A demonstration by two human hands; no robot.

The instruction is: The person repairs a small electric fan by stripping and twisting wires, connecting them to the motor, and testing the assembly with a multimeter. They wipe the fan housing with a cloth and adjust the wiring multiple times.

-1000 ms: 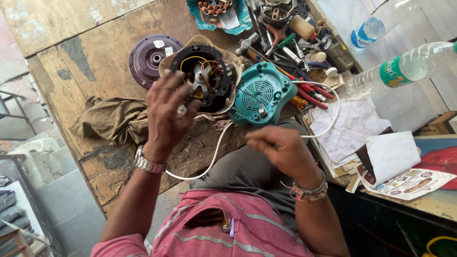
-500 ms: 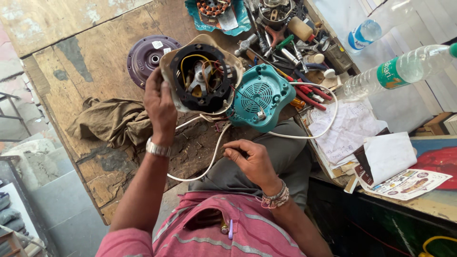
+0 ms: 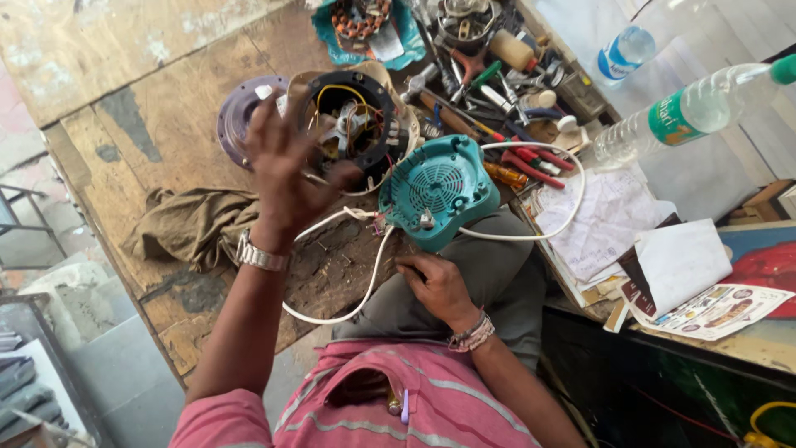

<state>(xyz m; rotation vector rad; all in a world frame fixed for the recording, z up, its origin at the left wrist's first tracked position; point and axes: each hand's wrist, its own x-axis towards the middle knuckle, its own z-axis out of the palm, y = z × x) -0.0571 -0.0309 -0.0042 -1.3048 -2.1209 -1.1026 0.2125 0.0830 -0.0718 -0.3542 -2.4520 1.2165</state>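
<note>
Motor housing, round and black with its yellow and red wiring and metal core laid bare, sits tilted at the far side of the wooden workbench, so the appliance is plainly opened up and nowhere near closed again. Its teal vented cover lies detached just beside it, to the right, with the white cord looping from between them down toward the person's lap. The left hand is raised with fingers spread, its fingertips at the housing's near rim, gripping nothing firmly as far as can be seen. The right hand rests low on the grey trouser leg, loosely curled and apparently empty, just below the cover. Purple disc, brown rag and scattered tools surround them.
</note>
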